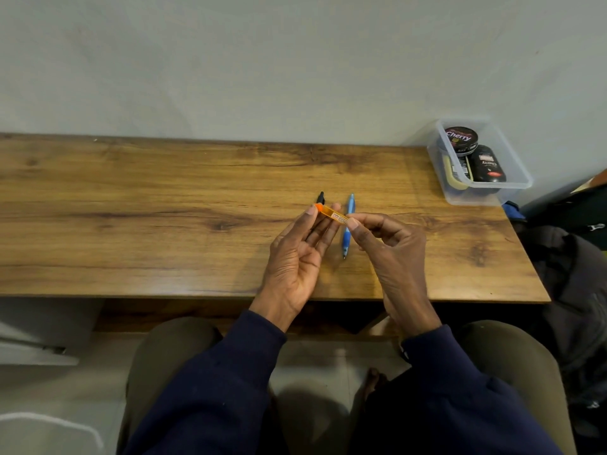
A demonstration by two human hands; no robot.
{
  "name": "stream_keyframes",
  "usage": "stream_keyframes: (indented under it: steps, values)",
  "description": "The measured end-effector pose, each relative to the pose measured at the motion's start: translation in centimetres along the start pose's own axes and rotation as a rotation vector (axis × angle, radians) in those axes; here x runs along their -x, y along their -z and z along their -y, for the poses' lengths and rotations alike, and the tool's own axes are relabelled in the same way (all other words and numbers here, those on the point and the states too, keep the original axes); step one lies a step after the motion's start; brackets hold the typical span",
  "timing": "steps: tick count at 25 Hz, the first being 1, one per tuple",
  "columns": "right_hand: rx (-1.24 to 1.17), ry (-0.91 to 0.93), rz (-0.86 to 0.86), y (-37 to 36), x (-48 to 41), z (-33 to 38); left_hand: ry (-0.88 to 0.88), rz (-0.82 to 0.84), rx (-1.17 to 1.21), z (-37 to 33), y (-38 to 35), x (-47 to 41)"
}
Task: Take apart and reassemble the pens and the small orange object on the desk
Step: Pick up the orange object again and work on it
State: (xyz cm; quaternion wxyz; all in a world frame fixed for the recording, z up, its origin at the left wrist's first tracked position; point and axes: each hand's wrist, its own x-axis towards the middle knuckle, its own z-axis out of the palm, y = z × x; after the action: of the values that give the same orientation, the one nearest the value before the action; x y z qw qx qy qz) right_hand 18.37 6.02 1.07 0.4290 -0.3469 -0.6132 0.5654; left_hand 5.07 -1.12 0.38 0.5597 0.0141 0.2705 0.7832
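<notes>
Both hands hold the small orange object (331, 214), a short translucent orange tube with a label, lifted above the wooden desk (164, 208). My left hand (297, 254) pinches its left orange end between thumb and fingertips, palm up. The right end is gripped by the thumb and forefinger of my right hand (391, 251). A blue pen (348, 231) lies on the desk just behind the tube, tip pointing toward me. A black pen (320, 200) lies to its left, mostly hidden behind my left fingers.
A clear plastic box (512, 172) holding round black tins stands at the desk's back right corner. A dark bag (571, 257) sits off the desk's right edge. The desk's front edge runs just under my wrists.
</notes>
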Motion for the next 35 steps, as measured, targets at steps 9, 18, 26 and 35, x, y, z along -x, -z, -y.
stream_keyframes:
  steps: [9, 18, 26, 35]
  values:
    - [0.091, 0.05, 0.018, 0.6, -0.3, 0.4, -0.055, -0.054, -0.084, -0.1, -0.2, 0.0]
    - [0.172, 0.088, 0.02, 1.3, -1.1, 1.6, -0.084, -0.06, -0.191, -0.2, -0.3, 0.1]
    - [0.295, 0.079, 0.054, 2.0, -1.5, 2.5, 0.072, -0.009, -0.105, -0.5, 0.0, -0.1]
    - [0.723, 0.293, 0.188, 4.1, -1.6, 2.3, 0.154, 0.035, -0.051, 0.4, 0.4, -0.4]
